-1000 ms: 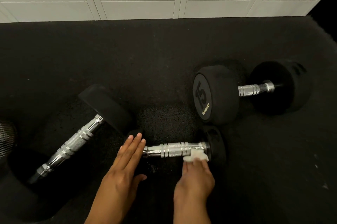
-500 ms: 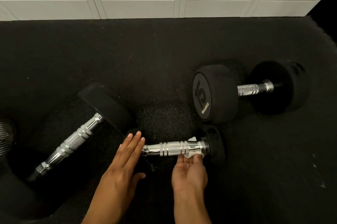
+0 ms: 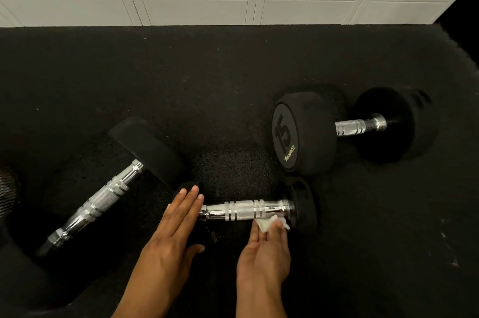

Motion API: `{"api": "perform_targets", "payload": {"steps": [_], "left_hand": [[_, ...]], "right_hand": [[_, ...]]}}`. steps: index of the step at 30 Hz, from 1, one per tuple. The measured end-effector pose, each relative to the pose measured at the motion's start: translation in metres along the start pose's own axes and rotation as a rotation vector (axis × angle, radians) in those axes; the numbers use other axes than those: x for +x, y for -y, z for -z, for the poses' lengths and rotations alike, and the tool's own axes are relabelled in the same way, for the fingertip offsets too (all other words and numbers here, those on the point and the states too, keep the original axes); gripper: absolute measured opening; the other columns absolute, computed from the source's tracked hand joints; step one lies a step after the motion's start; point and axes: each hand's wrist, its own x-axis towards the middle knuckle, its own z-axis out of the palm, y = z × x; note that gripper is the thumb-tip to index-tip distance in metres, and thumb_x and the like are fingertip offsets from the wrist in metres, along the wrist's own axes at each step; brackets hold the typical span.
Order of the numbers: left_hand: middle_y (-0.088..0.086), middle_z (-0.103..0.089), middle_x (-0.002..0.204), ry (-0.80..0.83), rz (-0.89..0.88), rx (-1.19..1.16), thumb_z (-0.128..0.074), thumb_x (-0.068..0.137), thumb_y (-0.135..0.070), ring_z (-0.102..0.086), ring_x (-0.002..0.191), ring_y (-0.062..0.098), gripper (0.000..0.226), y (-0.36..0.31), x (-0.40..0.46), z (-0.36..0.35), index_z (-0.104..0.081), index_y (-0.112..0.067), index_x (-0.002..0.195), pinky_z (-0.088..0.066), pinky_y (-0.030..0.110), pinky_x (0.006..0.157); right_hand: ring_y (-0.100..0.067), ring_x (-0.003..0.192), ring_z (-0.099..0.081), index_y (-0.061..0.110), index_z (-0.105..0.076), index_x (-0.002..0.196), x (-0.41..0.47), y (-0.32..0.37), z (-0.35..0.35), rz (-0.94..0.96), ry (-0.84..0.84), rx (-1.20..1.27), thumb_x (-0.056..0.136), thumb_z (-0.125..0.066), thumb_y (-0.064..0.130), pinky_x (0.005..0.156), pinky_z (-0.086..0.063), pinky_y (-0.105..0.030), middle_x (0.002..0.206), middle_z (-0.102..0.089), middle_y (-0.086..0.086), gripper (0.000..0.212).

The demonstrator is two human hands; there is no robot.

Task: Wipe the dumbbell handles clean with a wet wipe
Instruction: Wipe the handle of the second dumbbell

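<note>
Two hands on small dumbbell [image 3: 248,210]: left hand [image 3: 168,234] flat, fingers straight, pressing its near head against rolling; right hand [image 3: 264,253] pinching wet wipe [image 3: 269,224] under handle's far end, wiping underside.

Dumbbell [image 3: 303,133] end: "15", brand maybe "Progress".

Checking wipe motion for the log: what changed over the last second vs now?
The right hand turned from palm-down over the wet wipe to palm-up, carrying the wipe from the top of the small dumbbell's handle to its near underside by the right end. It holds the wipe throughout. The left hand stays flat against the left end, and the other two dumbbells have not moved.
</note>
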Motion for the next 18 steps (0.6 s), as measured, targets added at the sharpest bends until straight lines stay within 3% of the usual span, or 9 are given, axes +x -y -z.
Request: {"api": "perform_targets", "payload": {"steps": [1, 3, 5, 7, 10, 12, 14, 16, 18], "left_hand": [[-0.010, -0.022, 0.152, 0.001, 0.000, 0.001, -0.089, 0.047, 0.000, -0.019, 0.140, 0.011, 0.118, 0.000, 0.000, 0.000, -0.026, -0.022, 0.145, -0.022, 0.033, 0.107], [-0.010, -0.022, 0.152, 0.003, 0.000, -0.003, -0.089, 0.048, 0.000, -0.019, 0.140, 0.011, 0.118, 0.000, 0.000, 0.001, -0.025, -0.023, 0.145, -0.022, 0.034, 0.107], [-0.010, -0.022, 0.153, 0.006, -0.003, -0.002, -0.088, 0.048, 0.000, -0.019, 0.140, 0.012, 0.119, 0.000, 0.000, 0.001, -0.024, -0.024, 0.146, -0.021, 0.034, 0.108], [-0.010, -0.021, 0.153, 0.009, -0.005, 0.003, -0.088, 0.048, 0.000, -0.018, 0.141, 0.011, 0.119, 0.000, 0.000, 0.001, -0.024, -0.023, 0.146, -0.020, 0.033, 0.109], [-0.011, -0.021, 0.152, 0.012, 0.009, 0.003, -0.089, 0.047, 0.000, -0.017, 0.140, 0.010, 0.115, -0.001, 0.000, 0.001, -0.029, -0.018, 0.143, -0.020, 0.031, 0.108], [-0.011, -0.021, 0.152, 0.017, 0.016, 0.002, -0.089, 0.047, 0.000, -0.017, 0.140, 0.010, 0.115, -0.003, 0.000, 0.001, -0.028, -0.019, 0.143, -0.021, 0.033, 0.108], [-0.012, -0.020, 0.153, 0.020, 0.016, 0.006, -0.089, 0.049, -0.001, -0.017, 0.141, 0.009, 0.115, -0.002, 0.000, 0.002, -0.027, -0.021, 0.144, -0.019, 0.032, 0.108], [-0.013, -0.019, 0.153, 0.030, 0.018, 0.018, -0.089, 0.050, -0.002, -0.015, 0.141, 0.008, 0.119, -0.001, 0.000, 0.002, -0.023, -0.026, 0.146, -0.016, 0.030, 0.110], [-0.015, -0.017, 0.154, 0.040, 0.020, 0.021, -0.089, 0.048, -0.003, -0.015, 0.141, 0.007, 0.125, -0.001, -0.001, 0.002, -0.018, -0.028, 0.147, -0.017, 0.029, 0.109]], "right_hand": [[-0.011, 0.095, -0.060, -0.002, -0.051, 0.124, 0.003, -0.001, -0.001, 0.008, -0.033, -0.061, 0.095, -0.045, 0.007, 0.097, -0.044, -0.030, 0.117, -0.059, -0.012, 0.030], [-0.012, 0.095, -0.059, 0.006, -0.056, 0.121, -0.010, 0.002, -0.003, 0.140, 0.012, -0.334, 0.094, -0.047, 0.010, 0.086, -0.046, -0.027, 0.110, -0.062, -0.010, 0.028], [-0.010, 0.096, -0.060, 0.016, -0.057, 0.122, -0.016, 0.000, 0.003, 0.433, 0.006, -0.612, 0.094, -0.046, 0.009, 0.084, -0.046, -0.021, 0.112, -0.064, -0.005, 0.030], [-0.014, 0.111, -0.057, 0.022, -0.051, 0.129, -0.013, -0.007, 0.014, 0.817, 0.170, -0.933, 0.092, -0.046, 0.008, 0.091, -0.045, -0.026, 0.129, -0.056, -0.001, 0.040], [-0.025, 0.138, -0.023, 0.011, -0.034, 0.140, 0.006, -0.020, 0.026, 1.244, 0.482, -1.524, 0.080, -0.051, -0.003, 0.108, -0.030, -0.042, 0.147, -0.032, -0.007, 0.064], [-0.028, 0.139, -0.013, 0.004, -0.034, 0.139, 0.016, -0.019, 0.022, 1.310, 0.558, -1.765, 0.070, -0.062, -0.006, 0.111, -0.012, -0.040, 0.147, -0.031, -0.014, 0.076], [-0.028, 0.137, -0.022, 0.002, -0.046, 0.131, 0.022, -0.011, 0.010, 1.340, 0.578, -1.866, 0.073, -0.064, -0.001, 0.109, -0.012, -0.040, 0.142, -0.041, -0.015, 0.061], [-0.028, 0.132, -0.033, 0.004, -0.054, 0.124, 0.026, -0.005, 0.001, 1.393, 0.585, -1.914, 0.085, -0.048, 0.010, 0.106, -0.017, -0.041, 0.136, -0.048, -0.012, 0.040], [-0.027, 0.133, -0.033, 0.006, -0.052, 0.126, 0.026, -0.001, 0.004, 1.360, 0.630, -1.952, 0.092, -0.028, 0.019, 0.107, -0.016, -0.041, 0.136, -0.048, -0.011, 0.044]]}}
